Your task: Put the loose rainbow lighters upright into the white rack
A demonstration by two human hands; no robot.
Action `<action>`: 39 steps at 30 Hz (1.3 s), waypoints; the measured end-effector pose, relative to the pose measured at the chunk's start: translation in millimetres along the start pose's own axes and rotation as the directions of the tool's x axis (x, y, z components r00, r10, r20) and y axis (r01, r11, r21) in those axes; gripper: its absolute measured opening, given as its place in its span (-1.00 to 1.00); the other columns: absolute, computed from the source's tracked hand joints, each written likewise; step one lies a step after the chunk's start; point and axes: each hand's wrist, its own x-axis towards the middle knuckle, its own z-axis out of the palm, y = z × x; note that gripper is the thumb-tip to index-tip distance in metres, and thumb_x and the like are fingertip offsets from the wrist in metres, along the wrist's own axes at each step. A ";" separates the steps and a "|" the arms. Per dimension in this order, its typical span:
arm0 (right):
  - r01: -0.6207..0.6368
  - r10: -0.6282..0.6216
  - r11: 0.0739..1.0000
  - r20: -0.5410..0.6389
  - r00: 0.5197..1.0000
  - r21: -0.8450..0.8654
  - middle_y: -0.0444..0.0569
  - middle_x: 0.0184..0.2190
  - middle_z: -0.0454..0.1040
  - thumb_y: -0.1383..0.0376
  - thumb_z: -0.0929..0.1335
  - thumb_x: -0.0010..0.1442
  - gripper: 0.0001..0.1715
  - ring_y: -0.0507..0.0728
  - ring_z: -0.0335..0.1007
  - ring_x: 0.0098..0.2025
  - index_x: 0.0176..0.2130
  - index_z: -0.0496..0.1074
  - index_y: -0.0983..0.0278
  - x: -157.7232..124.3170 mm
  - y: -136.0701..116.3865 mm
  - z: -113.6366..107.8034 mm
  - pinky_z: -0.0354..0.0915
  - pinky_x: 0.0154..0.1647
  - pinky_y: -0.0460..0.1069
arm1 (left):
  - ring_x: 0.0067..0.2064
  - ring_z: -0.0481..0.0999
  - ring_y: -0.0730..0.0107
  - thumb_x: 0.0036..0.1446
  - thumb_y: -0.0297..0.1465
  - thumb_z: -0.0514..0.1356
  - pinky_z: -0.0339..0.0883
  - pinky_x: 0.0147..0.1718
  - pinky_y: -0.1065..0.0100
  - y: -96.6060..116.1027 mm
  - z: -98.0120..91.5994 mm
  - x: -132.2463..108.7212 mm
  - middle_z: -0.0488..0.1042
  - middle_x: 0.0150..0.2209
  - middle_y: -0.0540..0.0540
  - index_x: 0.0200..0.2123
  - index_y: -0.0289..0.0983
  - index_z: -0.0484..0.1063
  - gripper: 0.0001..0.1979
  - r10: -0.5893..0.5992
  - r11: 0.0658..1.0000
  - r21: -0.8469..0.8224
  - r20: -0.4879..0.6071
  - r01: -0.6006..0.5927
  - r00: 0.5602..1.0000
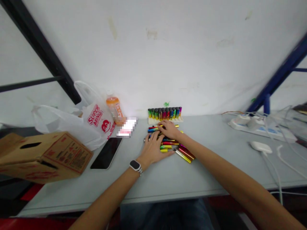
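A pile of shiny, multicoloured metallic tubes (183,155) lies on the grey table under and around both hands. My left hand (153,148), wearing a watch at the wrist, rests over the left part of the pile with its fingers spread. Just beyond it, my right hand (169,130) reaches across the pile's far side, fingers stretched out and touching tubes. Palms and some fingertips hide part of the pile. Behind the hands, similar tubes with black tops (163,114) stand upright in rows in a pale rack (153,121) by the wall.
To the left are a cardboard box (67,156), a white plastic bag (72,123), an orange drink bottle (115,110) and a black-screened phone (106,153). A power strip (280,134), a white charger (261,147) and loose cables occupy the right side. The wall rises directly behind the rack.
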 end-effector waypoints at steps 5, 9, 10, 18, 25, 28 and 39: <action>-0.001 0.011 0.998 -0.171 0.985 0.061 0.07 0.06 0.46 0.12 0.20 0.41 -0.60 0.17 0.30 0.16 0.02 0.48 0.24 -32.8 2.8 -30.6 0.11 0.24 0.10 | 0.28 0.25 -0.07 0.06 0.25 0.09 0.04 0.28 -0.11 1.9 4.9 12.2 0.29 0.26 -0.30 0.21 -0.22 0.30 -0.16 0.005 1.000 0.025 -0.030 -0.004 1.000; -0.091 0.073 0.990 -0.157 0.985 -0.110 0.13 0.30 0.24 -0.05 0.19 0.37 -0.38 0.27 0.07 0.35 0.26 0.31 0.17 -92.6 -14.6 -40.3 -0.04 0.35 0.22 | 0.33 0.20 -0.03 0.20 0.08 0.10 -0.01 0.31 -0.10 5.3 5.0 13.1 0.26 0.29 -0.27 0.20 -0.20 0.32 -0.35 0.006 0.999 0.050 -0.066 -0.003 0.998; -0.103 0.082 0.982 -0.136 0.987 -0.157 0.11 0.35 0.18 -0.06 0.17 0.38 -0.37 0.30 -0.01 0.39 0.29 0.28 0.14 -105.3 -18.8 -39.0 -0.12 0.37 0.26 | 0.35 0.17 -0.02 0.25 0.00 0.07 -0.04 0.32 -0.12 6.4 5.6 13.6 0.25 0.31 -0.27 0.20 -0.20 0.31 -0.42 -0.005 0.998 0.057 -0.063 0.008 0.998; -0.189 0.155 0.949 -0.150 0.977 -0.252 0.18 0.32 0.19 0.03 0.11 0.42 -0.40 0.27 0.02 0.37 0.29 0.26 0.23 -90.6 -9.8 -25.6 -0.15 0.37 0.25 | 0.32 0.22 0.09 0.35 -0.36 -0.02 0.04 0.29 -0.08 15.6 16.7 28.5 0.30 0.28 -0.24 0.14 -0.25 0.33 -0.64 -0.023 0.999 0.044 -0.071 0.027 0.997; -0.194 0.162 0.966 -0.184 0.970 -0.171 0.13 0.02 0.40 0.25 0.20 0.35 -0.65 0.24 0.24 0.11 0.02 0.44 0.25 -60.9 8.7 -37.9 0.11 0.13 0.16 | 0.07 0.40 0.06 0.32 -0.43 0.00 0.28 0.07 0.03 5.6 10.5 53.3 0.46 0.00 -0.23 -0.03 -0.29 0.42 -0.74 -0.019 0.998 -0.055 -0.189 0.009 0.982; -0.135 0.123 0.963 -0.065 0.990 -0.235 0.11 -0.06 0.42 0.24 0.29 0.26 -0.69 0.28 0.24 0.08 -0.05 0.51 0.22 -56.1 11.1 -52.1 0.12 0.06 0.16 | -0.03 0.43 0.10 0.33 -0.45 -0.03 0.32 0.00 0.07 -3.8 5.9 65.3 0.49 -0.12 -0.20 -0.13 -0.29 0.45 -0.75 -0.047 0.988 -0.155 -0.259 0.006 0.965; 0.216 0.004 0.857 0.426 0.905 -0.468 0.18 -0.14 0.55 0.22 0.42 0.05 -0.70 0.34 0.40 -0.02 -0.20 0.60 0.28 -10.3 -21.6 -71.0 0.15 -0.04 0.10 | -0.09 0.47 0.20 0.30 -0.45 0.02 0.35 -0.03 0.15 -28.2 0.1 43.4 0.52 -0.19 -0.13 -0.24 -0.23 0.46 -0.79 -0.188 0.908 -0.418 -0.363 0.021 0.912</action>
